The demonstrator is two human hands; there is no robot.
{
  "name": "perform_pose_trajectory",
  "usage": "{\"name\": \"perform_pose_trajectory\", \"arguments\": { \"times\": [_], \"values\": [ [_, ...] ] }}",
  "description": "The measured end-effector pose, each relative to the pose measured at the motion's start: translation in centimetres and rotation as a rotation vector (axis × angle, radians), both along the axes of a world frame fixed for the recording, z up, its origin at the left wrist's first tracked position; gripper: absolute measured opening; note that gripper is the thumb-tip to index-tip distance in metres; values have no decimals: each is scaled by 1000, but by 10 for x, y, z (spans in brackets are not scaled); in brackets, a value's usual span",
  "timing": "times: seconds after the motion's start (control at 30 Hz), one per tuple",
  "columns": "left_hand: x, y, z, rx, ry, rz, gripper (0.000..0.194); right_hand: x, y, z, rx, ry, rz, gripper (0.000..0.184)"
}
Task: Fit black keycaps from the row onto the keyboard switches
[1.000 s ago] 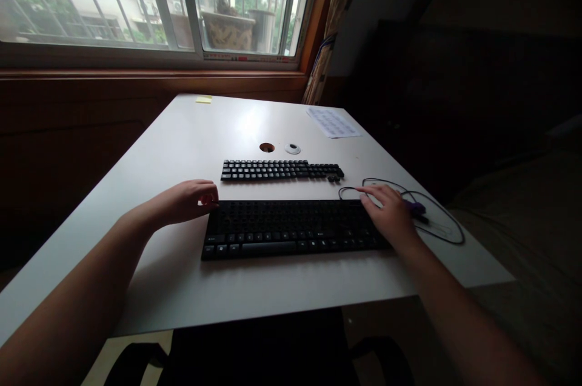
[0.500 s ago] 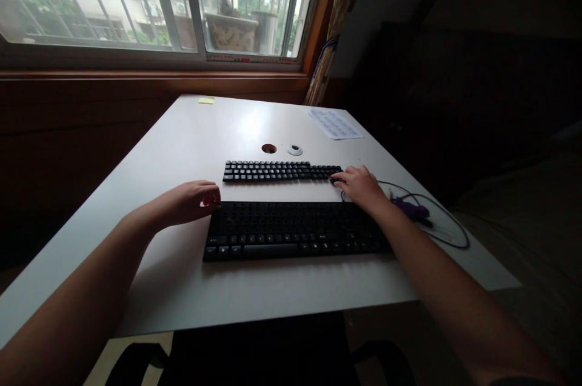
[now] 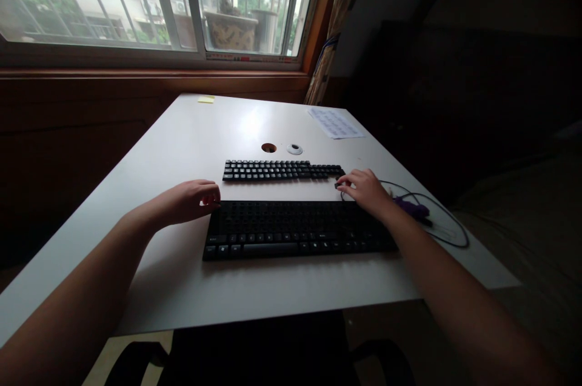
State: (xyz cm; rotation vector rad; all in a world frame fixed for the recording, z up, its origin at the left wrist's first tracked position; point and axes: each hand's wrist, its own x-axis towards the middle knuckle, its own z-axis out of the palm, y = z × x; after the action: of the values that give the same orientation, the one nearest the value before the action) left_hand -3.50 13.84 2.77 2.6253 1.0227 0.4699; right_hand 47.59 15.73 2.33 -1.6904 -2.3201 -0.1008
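A black keyboard [image 3: 273, 248] lies across the white desk; its two lowest rows carry keycaps, while the rows above look bare. Behind it, loose black keycaps [image 3: 266, 171] stand in close rows, with a smaller block at the right end. My right hand [image 3: 364, 191] is just past that right end, thumb and forefinger pinching a small black keycap [image 3: 337, 185]. At the keyboard's far left corner rests my left hand [image 3: 197, 199], its fingers curled in and closed on the corner; the fingertips are partly hidden.
A looped black cable [image 3: 461, 228] and a purple item [image 3: 411, 209] lie right of the keyboard. Farther back are a round hole [image 3: 269, 148], a white grommet [image 3: 294, 149], printed sheets [image 3: 336, 124] and a yellow note [image 3: 206, 99]. A chair armrest [image 3: 140, 352] is below the desk's front edge.
My right hand has drawn slightly right and back from the keycap rows, with a keycap now showing in its pinch. My left hand stays at the keyboard's corner.
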Motion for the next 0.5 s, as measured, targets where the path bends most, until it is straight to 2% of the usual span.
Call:
{"name": "perform_pose_trajectory", "arguments": {
  "times": [0.13,0.3,0.5],
  "values": [
    [0,0,0,3,27,-7,12,12,-29,16,-41,111,56,27],
    [-1,2,-2,-1,21,-19,12,35,-75,33,-218,283,29,39],
    [-3,3,-4,-5,-3,-42,13,59,-107,26,-416,327,-19,43]
  ]
}}
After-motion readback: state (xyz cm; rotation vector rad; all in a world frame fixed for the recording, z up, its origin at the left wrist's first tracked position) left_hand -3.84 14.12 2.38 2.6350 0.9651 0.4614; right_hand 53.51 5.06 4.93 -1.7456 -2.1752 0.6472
